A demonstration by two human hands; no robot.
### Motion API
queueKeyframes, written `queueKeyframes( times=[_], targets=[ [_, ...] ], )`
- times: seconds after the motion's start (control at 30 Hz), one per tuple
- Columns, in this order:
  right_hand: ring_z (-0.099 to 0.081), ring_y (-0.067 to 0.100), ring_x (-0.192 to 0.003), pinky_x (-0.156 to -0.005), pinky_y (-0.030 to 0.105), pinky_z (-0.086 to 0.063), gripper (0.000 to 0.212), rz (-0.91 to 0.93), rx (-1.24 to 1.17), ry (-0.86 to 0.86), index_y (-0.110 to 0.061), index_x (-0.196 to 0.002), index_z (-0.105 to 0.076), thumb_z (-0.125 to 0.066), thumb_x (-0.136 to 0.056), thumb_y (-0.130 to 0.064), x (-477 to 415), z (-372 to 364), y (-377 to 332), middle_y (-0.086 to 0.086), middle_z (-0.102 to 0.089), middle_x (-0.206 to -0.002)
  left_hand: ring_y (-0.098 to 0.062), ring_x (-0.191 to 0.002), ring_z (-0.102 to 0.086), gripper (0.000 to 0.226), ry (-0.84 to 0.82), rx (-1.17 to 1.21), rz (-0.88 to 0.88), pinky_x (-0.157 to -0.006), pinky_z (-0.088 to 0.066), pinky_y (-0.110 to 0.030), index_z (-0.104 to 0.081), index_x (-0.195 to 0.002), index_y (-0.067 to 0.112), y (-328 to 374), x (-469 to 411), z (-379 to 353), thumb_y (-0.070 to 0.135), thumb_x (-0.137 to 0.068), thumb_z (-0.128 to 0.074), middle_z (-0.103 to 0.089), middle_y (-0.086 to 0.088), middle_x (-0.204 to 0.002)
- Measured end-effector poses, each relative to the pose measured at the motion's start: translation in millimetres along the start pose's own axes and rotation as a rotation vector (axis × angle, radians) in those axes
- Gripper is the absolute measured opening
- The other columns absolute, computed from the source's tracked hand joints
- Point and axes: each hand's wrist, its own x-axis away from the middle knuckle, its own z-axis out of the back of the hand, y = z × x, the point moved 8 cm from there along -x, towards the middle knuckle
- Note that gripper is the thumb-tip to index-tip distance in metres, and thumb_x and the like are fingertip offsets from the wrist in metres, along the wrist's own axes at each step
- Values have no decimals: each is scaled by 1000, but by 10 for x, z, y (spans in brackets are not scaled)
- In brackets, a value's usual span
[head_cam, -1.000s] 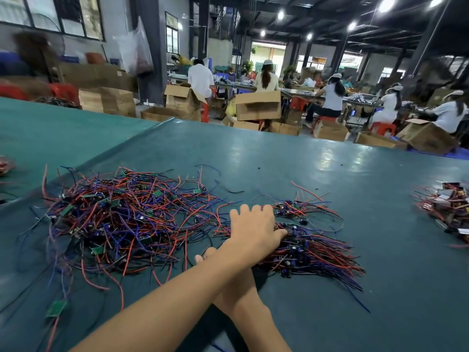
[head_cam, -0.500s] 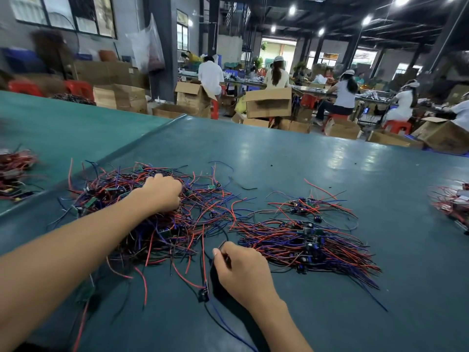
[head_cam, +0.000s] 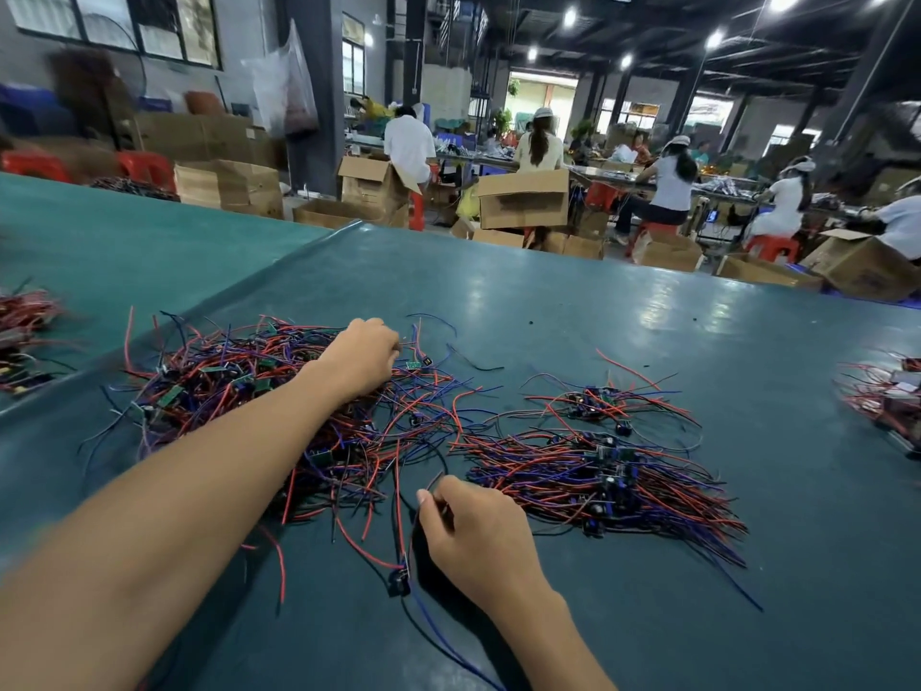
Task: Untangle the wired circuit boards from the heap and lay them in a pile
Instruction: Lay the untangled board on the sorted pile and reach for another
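The thumb and forefinger of my right hand (head_cam: 478, 533) pinch a thin black wire (head_cam: 437, 480) near the front of the dark green table (head_cam: 648, 311), and the other fingers are curled in under the palm. Just left of that hand a small black component (head_cam: 398, 587) lies on the table at the end of red and black leads.

My left hand (head_cam: 361, 356) reaches across the heap (head_cam: 224, 391) of wired circuit boards. The knuckles are up and the fingers are bent down into its far right fringe. The fingertips are buried among the wires, and I cannot tell whether they have closed on anything. The left forearm crosses above the tangle of red, blue and black leads, with small green boards showing through.

To the right of the heap, just beyond my right hand, the sorted pile (head_cam: 598, 483) lies with its wires fanned roughly one way. A smaller cluster (head_cam: 593, 401) sits just behind it. More bundles of wire lie at the right edge of the table (head_cam: 887, 391) and on the neighbouring table to the left (head_cam: 25, 316).

Past the table's far edge stand open cardboard boxes (head_cam: 523, 199). Workers (head_cam: 670, 184) sit on red stools at long benches under ceiling lights.
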Motion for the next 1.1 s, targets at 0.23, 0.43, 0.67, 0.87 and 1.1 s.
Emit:
queueKeyframes(
  times=[0.23,0.43,0.67,0.87,1.1],
  targets=[
    [-48,20,-59,-57,35,-38,39,-2,-35,-9,-18,-76,-48,-43,-102,-46,-6,-29,30,-4,-53,-65,-39,-132,-38,40,-264,-32,127,-103,-37,-58,-53,-134,28,37,-286,-450,19,-97,-38,-50,-11,-138],
    [-45,17,-58,-57,35,-36,39,0,-40,-5,-22,-74,-42,-39,-101,-51,7,-45,31,-7,-47,-64,-37,-133,-35,32,-247,5,188,-102,-27,-58,-63,-126,36,-66,-308,-726,43,-103,-42,-53,-8,-137],
    [-45,17,-57,-55,34,-34,40,-2,-42,-3,-22,-73,-43,-41,-101,-49,10,-25,15,-6,-47,-62,-30,-125,-47,10,-251,130,119,-99,-34,-50,-70,-95,48,25,-247,-441,47,-86,-66,-67,8,-120],
    [-39,15,-56,-56,30,-27,38,-5,-15,-8,-23,-72,-39,-41,-102,-48,11,-37,8,-8,-41,-62,-21,-100,-67,8,-16,392,42,-97,-51,-40,-74,-96,25,-76,-203,301,32,-92,-72,-74,3,-99],
    [-56,23,-66,-58,33,-37,30,-29,70,-59,-26,-88,-39,-28,-102,-49,-42,-119,-23,-4,-60,-78,-17,-85,-68,14,259,1366,-4,-84,-51,-33,-68,-110,8,-18,188,786,11,-98,-61,-72,-8,-94]
  ],
)
